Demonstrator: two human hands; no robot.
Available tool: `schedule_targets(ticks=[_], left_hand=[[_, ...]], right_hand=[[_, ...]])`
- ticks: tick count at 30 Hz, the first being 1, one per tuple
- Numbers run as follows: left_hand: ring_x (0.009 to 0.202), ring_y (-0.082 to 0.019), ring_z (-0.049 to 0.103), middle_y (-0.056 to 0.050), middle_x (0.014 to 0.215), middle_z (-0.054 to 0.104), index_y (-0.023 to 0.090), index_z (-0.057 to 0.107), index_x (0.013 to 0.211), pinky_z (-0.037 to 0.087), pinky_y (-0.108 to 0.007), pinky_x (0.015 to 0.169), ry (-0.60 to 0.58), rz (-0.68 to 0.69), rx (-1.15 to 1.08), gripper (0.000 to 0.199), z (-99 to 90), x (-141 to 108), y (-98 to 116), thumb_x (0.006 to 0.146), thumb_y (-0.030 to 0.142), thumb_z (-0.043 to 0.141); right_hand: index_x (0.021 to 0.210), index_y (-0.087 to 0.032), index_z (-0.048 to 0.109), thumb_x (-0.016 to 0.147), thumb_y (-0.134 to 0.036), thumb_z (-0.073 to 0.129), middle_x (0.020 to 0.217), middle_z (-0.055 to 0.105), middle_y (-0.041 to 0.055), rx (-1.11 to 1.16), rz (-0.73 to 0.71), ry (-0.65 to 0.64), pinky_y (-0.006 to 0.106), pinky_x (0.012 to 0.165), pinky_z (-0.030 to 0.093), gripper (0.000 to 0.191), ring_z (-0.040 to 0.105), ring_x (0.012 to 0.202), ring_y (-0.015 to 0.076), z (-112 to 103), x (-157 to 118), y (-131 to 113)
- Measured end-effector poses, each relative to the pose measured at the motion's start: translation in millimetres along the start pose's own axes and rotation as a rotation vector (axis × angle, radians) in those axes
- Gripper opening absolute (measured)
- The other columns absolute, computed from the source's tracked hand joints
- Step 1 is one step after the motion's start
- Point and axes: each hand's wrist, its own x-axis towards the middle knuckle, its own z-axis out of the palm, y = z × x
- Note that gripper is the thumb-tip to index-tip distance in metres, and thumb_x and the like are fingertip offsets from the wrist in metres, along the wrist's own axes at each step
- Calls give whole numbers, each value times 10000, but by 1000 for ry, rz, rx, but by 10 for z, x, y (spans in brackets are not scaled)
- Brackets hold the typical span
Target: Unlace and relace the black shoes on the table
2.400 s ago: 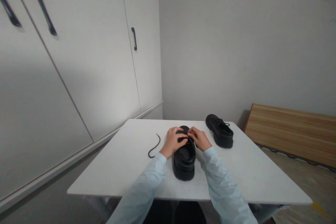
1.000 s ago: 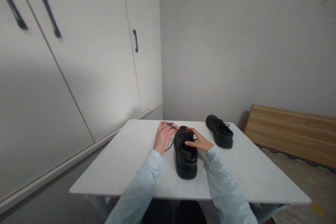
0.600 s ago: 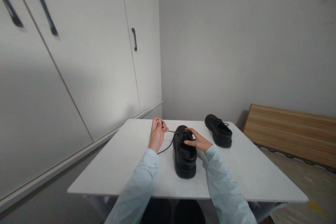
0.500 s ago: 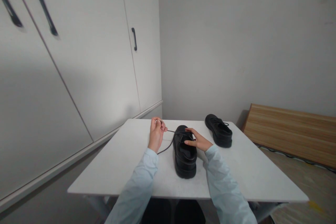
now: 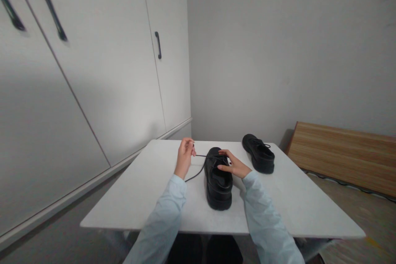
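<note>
A black lace-up shoe (image 5: 218,194) stands on the white table in front of me, its toe pointing away. My left hand (image 5: 185,154), left of the shoe, is closed on a black shoelace (image 5: 200,156) that runs taut from the shoe's front. Another stretch of lace curves down from the shoe and passes behind my left wrist. My right hand (image 5: 233,166) lies over the shoe's right side at the tongue and opening. Its thumb and fingers are spread, touching the upper; whether a lace is between them is hidden.
A second black shoe (image 5: 259,154) stands at the table's back right. The white table (image 5: 130,198) has its near edge before my lap. White cabinets (image 5: 123,70) with dark handles line the left, and a wooden board (image 5: 343,154) leans at the right by the wall.
My left hand has turned slightly, its fingers now pinched more to the right, with the lace still in them. My right hand and the shoe have hardly moved.
</note>
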Motion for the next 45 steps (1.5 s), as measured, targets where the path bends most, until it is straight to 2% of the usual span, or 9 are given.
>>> schedule_targets(ticks=[5, 8, 12, 18, 22, 26, 32, 40, 45], left_hand=[[533, -73, 480, 33, 631, 511, 173, 635, 953, 406, -193, 531, -291, -78, 267, 238, 5, -35, -12, 781, 334, 599], [603, -108, 568, -20, 734, 628, 153, 660, 955, 470, -235, 594, -379, -161, 299, 276, 18, -66, -58, 741, 326, 636], [671, -148, 618, -51, 759, 676, 139, 681, 843, 508, -265, 639, -412, -152, 376, 240, 18, -92, -102, 718, 344, 662], [771, -175, 628, -55, 790, 702, 168, 705, 771, 474, -292, 776, -480, 30, 532, 157, 16, -91, -7, 740, 314, 657], [772, -181, 620, -52, 793, 701, 189, 720, 765, 453, -290, 759, -526, 92, 586, 144, -4, -88, 8, 738, 322, 672], [760, -178, 617, -52, 784, 694, 196, 726, 778, 445, -285, 737, -545, 126, 598, 150, -28, -82, -16, 750, 328, 661], [765, -169, 624, -53, 793, 693, 190, 721, 777, 454, -273, 739, -585, 126, 605, 134, -10, -91, 6, 760, 305, 655], [761, -176, 649, -23, 759, 708, 179, 677, 849, 457, -301, 805, -511, 21, 535, 181, 58, -140, 28, 709, 290, 702], [838, -194, 637, -7, 749, 702, 201, 647, 931, 419, -341, 888, -489, 49, 537, 271, 75, -144, 14, 686, 288, 727]], right_hand=[[1158, -235, 472, 674, -409, 708, 1211, 544, 101, -38, -62, 22, 481, 956, 370, 566, 500, 1151, 271, 7, 0, -81], [1125, -244, 494, 704, -415, 681, 1208, 544, 85, -33, -94, 45, 467, 959, 373, 492, 501, 1148, 260, 10, -2, -116], [1070, -230, 533, 715, -392, 674, 1191, 547, 83, -28, -141, 75, 447, 964, 381, 415, 502, 1145, 252, 34, 1, -118], [856, -209, 579, 723, -315, 666, 1147, 556, 91, -33, -218, 110, 448, 992, 358, 191, 482, 1169, 258, 83, 19, -129], [748, -202, 625, 732, -306, 661, 1137, 562, 97, -64, -240, 114, 443, 1024, 326, 111, 494, 1154, 262, 95, 32, -143], [739, -207, 663, 729, -315, 671, 1168, 556, 93, -71, -217, 104, 445, 1038, 318, 109, 491, 1164, 267, 103, 39, -138], [758, -209, 696, 727, -318, 676, 1179, 564, 103, -78, -218, 105, 456, 1022, 338, 115, 507, 1150, 271, 132, 59, -89], [736, -218, 716, 722, -351, 690, 1231, 558, 94, -55, -201, 115, 464, 1043, 317, 136, 488, 1186, 278, 151, 56, -90], [699, -216, 705, 724, -328, 681, 1173, 577, 92, -53, -229, 122, 447, 1030, 333, 117, 507, 1153, 272, 154, 58, -126]])
